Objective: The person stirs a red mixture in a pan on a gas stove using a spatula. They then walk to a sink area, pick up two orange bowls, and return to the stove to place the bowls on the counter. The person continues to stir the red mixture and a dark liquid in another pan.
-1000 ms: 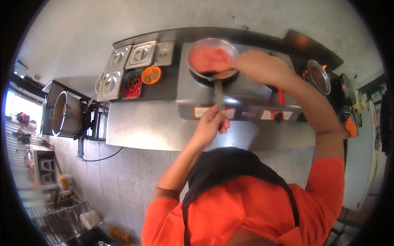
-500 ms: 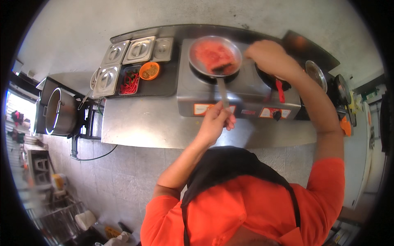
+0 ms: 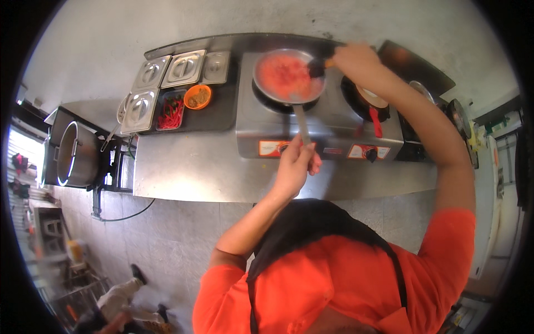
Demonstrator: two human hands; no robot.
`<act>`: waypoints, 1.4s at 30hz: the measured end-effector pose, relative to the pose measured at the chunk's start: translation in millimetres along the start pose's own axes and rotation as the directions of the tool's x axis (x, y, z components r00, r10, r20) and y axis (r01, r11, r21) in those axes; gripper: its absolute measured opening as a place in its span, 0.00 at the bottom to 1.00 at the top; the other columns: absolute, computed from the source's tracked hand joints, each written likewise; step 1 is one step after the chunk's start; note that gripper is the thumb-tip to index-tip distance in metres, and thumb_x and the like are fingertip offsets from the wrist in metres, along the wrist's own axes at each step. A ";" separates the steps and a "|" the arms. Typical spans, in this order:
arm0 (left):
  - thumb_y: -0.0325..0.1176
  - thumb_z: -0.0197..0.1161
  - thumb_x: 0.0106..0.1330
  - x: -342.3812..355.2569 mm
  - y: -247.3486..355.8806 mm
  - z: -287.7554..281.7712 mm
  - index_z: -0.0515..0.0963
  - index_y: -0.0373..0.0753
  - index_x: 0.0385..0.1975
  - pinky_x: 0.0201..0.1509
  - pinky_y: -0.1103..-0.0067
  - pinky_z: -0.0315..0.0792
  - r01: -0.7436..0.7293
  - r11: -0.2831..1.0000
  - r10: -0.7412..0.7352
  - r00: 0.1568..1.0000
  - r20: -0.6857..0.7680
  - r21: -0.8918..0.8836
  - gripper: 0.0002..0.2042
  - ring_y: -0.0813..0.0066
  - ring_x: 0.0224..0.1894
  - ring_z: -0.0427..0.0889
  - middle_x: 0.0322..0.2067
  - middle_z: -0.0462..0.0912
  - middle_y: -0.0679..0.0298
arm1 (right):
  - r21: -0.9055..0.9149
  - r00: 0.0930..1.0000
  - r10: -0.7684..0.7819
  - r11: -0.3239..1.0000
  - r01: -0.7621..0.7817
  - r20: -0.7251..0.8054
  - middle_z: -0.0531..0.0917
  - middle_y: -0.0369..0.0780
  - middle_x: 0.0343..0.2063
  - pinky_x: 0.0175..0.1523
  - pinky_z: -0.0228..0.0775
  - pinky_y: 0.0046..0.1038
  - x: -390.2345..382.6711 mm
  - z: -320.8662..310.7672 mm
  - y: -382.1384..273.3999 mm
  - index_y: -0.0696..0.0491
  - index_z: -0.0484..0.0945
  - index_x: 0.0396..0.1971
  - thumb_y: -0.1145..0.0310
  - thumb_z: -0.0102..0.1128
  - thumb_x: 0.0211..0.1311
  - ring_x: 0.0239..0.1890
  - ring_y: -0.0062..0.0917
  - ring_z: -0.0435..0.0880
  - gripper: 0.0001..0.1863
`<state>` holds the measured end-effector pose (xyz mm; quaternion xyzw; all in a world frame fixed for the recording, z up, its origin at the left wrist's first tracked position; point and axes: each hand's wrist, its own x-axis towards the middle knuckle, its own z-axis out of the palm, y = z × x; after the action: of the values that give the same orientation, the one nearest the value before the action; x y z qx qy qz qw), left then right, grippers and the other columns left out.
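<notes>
A silver frying pan with chunky red food in it sits over the left burner of the steel stove. My left hand is closed round the end of the pan's flat metal handle, in front of the stove. Above the right burner, my right hand grips a spatula with a dark head and an orange-brown handle. The spatula's head is at the pan's right rim. Motion blurs this hand and the food a little.
A second pan with a red handle rests on the right burner. Left of the stove are lidded steel containers, a tray of red chillies and an orange bowl. A large pot stands at far left; another person's leg shows behind.
The spatula's head has gone from the pan's near side to its right rim, and my right hand has moved slightly away. A person's leg has appeared at lower left. My left hand keeps its hold.
</notes>
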<state>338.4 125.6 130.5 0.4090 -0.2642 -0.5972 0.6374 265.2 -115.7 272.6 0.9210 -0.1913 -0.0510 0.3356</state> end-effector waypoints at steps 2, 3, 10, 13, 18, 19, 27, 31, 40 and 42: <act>0.28 0.46 0.70 -5.6 4.2 3.7 0.61 0.34 0.62 0.26 0.85 0.66 0.026 1.000 -0.026 0.999 0.020 0.009 0.21 0.82 0.21 0.72 0.22 0.75 0.66 | -0.010 0.998 0.025 1.000 -0.026 -0.059 0.84 0.34 0.31 0.38 0.72 0.37 7.9 29.1 2.0 0.48 0.83 0.26 0.69 0.59 0.52 0.39 0.32 0.82 0.04; 0.28 0.46 0.71 -10.1 6.7 5.8 0.61 0.34 0.62 0.26 0.85 0.65 0.033 0.999 -0.033 0.999 0.013 -0.005 0.20 0.82 0.21 0.71 0.22 0.75 0.66 | -0.012 0.995 0.031 0.999 -0.032 -0.092 0.84 0.34 0.32 0.38 0.71 0.36 12.3 32.0 1.3 0.48 0.83 0.25 0.68 0.59 0.53 0.39 0.31 0.82 0.04; 0.31 0.46 0.73 14.6 -2.8 -26.5 0.68 0.37 0.48 0.26 0.86 0.64 -0.003 0.996 0.011 0.996 -0.091 0.089 0.10 0.83 0.21 0.71 0.22 0.75 0.69 | 0.268 0.983 -0.010 0.962 0.060 -0.186 0.84 0.39 0.28 0.37 0.73 0.39 22.6 -13.8 20.6 0.49 0.83 0.25 0.72 0.58 0.50 0.36 0.38 0.83 0.05; 0.29 0.45 0.72 -0.5 7.9 -8.4 0.68 0.33 0.43 0.24 0.84 0.65 0.031 0.997 -0.032 0.999 0.012 0.077 0.08 0.81 0.20 0.73 0.22 0.76 0.65 | 0.363 0.977 -0.150 0.911 0.195 -0.149 0.84 0.43 0.27 0.38 0.74 0.41 -10.6 -20.5 47.1 0.51 0.83 0.26 0.75 0.57 0.49 0.34 0.43 0.83 0.07; 0.32 0.46 0.73 1.9 4.5 -5.6 0.67 0.35 0.45 0.23 0.84 0.64 0.036 0.994 -0.034 0.999 -0.016 0.107 0.08 0.82 0.19 0.72 0.21 0.75 0.66 | 0.368 0.986 -0.164 0.916 0.160 -0.023 0.84 0.48 0.27 0.38 0.77 0.40 -28.0 -33.6 -20.1 0.55 0.83 0.25 0.75 0.56 0.49 0.34 0.44 0.84 0.06; 0.32 0.47 0.73 -0.8 5.3 -0.5 0.67 0.35 0.46 0.24 0.84 0.64 0.044 0.992 -0.044 0.999 -0.001 0.115 0.09 0.82 0.19 0.72 0.20 0.75 0.66 | 0.364 0.986 -0.156 0.917 0.165 -0.055 0.84 0.48 0.27 0.38 0.77 0.40 -25.8 -30.6 -29.7 0.56 0.83 0.25 0.75 0.56 0.50 0.33 0.44 0.85 0.06; 0.32 0.46 0.73 -2.4 1.7 -1.9 0.66 0.33 0.49 0.24 0.85 0.65 0.032 0.992 -0.029 0.999 -0.030 0.121 0.12 0.81 0.19 0.73 0.21 0.77 0.64 | 0.381 0.996 -0.063 0.921 0.080 -0.057 0.84 0.44 0.30 0.41 0.74 0.40 -19.5 -26.5 7.6 0.51 0.83 0.27 0.72 0.56 0.51 0.37 0.40 0.83 0.07; 0.33 0.47 0.73 -3.0 4.6 -0.3 0.68 0.33 0.44 0.24 0.85 0.66 0.016 0.997 -0.013 1.000 -0.027 0.081 0.09 0.82 0.19 0.73 0.21 0.77 0.64 | 0.304 0.975 -0.100 0.952 0.036 0.199 0.84 0.44 0.32 0.44 0.73 0.39 -20.0 -36.0 7.0 0.50 0.84 0.31 0.71 0.54 0.54 0.40 0.41 0.82 0.09; 0.31 0.46 0.73 3.2 -0.5 1.1 0.67 0.33 0.51 0.25 0.84 0.65 0.035 0.999 -0.034 0.999 -0.021 0.033 0.12 0.81 0.20 0.72 0.22 0.76 0.64 | 0.314 0.995 -0.013 0.949 -0.018 0.096 0.84 0.46 0.29 0.35 0.75 0.40 7.3 -44.2 10.9 0.53 0.84 0.26 0.73 0.57 0.50 0.36 0.42 0.84 0.06; 0.31 0.46 0.73 2.7 -1.2 2.4 0.67 0.33 0.53 0.25 0.84 0.65 0.024 1.000 -0.024 0.998 -0.054 0.011 0.13 0.81 0.20 0.72 0.22 0.76 0.63 | 0.139 0.986 -0.119 0.985 0.103 0.116 0.84 0.43 0.26 0.31 0.73 0.40 -8.1 -47.3 14.6 0.51 0.84 0.23 0.70 0.59 0.51 0.33 0.40 0.85 0.05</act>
<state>336.2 122.5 130.3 0.4318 -0.2454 -0.5920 0.6347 263.6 -94.5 318.1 0.9456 -0.1631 -0.1138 0.2576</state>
